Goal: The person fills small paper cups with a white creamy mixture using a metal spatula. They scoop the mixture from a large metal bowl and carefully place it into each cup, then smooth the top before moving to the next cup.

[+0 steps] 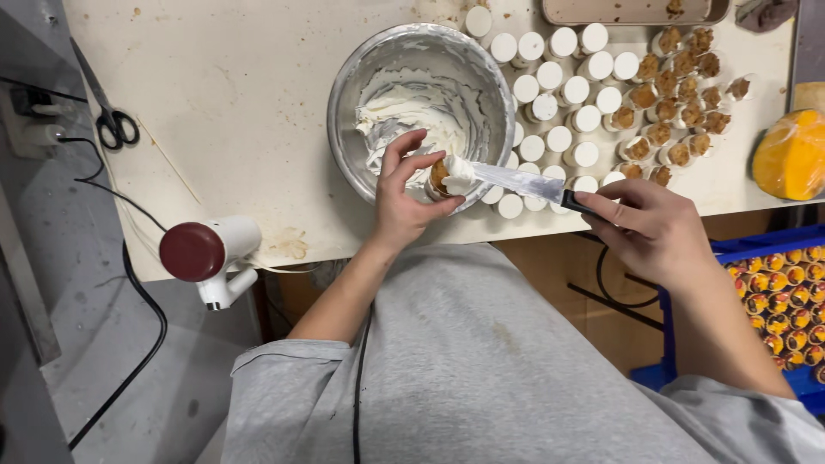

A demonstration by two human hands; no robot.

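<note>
Many small cups (559, 137), stained worktable (241, 103)

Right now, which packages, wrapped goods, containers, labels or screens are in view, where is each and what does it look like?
No labels, signs or screens show.
Wrapped orange lump: table's right edge, rounded, in clear film.
Blue crate: below the table at right, holding rows of small orange-topped cups.
Small cup: held in the left hand over the steel bowl; the right hand spreads white cream on it with a spatula.
</note>
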